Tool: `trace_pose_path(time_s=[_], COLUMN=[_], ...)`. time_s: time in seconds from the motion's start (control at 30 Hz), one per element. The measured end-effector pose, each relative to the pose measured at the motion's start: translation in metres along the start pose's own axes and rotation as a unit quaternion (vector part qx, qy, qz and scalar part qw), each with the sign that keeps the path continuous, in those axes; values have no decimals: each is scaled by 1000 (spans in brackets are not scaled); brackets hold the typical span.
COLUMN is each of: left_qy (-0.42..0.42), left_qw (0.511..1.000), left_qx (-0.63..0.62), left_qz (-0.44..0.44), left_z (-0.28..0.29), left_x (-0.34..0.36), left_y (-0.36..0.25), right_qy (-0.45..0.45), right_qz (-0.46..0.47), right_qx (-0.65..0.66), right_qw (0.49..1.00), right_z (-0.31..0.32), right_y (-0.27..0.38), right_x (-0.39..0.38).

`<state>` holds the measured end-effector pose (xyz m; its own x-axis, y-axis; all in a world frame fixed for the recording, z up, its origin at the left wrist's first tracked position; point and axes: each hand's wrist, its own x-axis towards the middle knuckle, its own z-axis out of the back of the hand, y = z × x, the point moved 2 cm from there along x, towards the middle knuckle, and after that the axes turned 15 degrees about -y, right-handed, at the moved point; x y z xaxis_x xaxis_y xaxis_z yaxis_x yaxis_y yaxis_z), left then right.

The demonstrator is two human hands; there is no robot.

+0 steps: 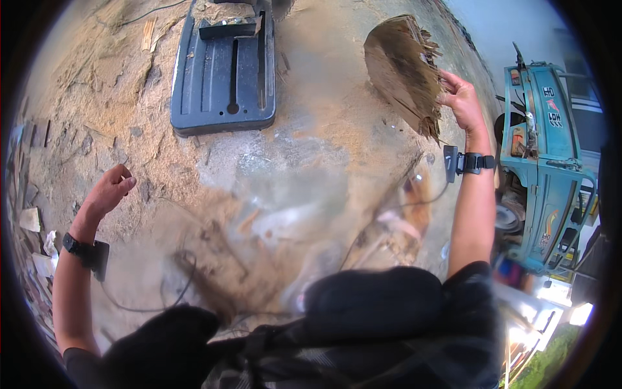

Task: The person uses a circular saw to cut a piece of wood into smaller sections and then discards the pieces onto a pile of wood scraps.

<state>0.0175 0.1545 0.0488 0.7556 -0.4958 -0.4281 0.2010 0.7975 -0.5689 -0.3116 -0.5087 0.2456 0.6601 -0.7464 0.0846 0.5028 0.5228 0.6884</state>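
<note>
My right hand (461, 104), raised at the upper right, grips the splintered right edge of a large, ragged piece of brown wood (398, 71). My left hand (113, 189) is at the middle left over the dusty ground, fingers curled in, with nothing visible in it. Above it, a black metal machine base (201, 91) with long slots lies on the ground at the top middle. Both wrists carry strapped devices with cables.
Sawdust and wood chips (103, 78) cover much of the concrete ground. Scrap pieces (29, 220) are piled along the left rim. A turquoise vehicle (544, 188) stands at the right. Cables (149, 309) trail below. Part of the lower middle is blurred.
</note>
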Motion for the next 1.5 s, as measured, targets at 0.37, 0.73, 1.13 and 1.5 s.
trace_pose_path(time_s=[0.37, 0.73, 1.13, 1.5], left_qy=[-17, -6, 10, 7], left_qw=[1000, 1000, 999, 997], left_qx=[11, 12, 41, 77], left_qz=[-12, -5, 3, -14], left_z=[4, -2, -11, -18], left_x=[2, 7, 15, 18], left_y=[-15, -15, -19, -10], right_qy=[-60, -115, -126, -113], right_qz=[-13, -57, -68, -48], right_qx=[41, 101, 135, 146], right_qw=[997, 987, 980, 982], right_z=[24, 59, 72, 78], right_y=[-11, -44, -56, -63], right_x=[5, 8, -1, 1])
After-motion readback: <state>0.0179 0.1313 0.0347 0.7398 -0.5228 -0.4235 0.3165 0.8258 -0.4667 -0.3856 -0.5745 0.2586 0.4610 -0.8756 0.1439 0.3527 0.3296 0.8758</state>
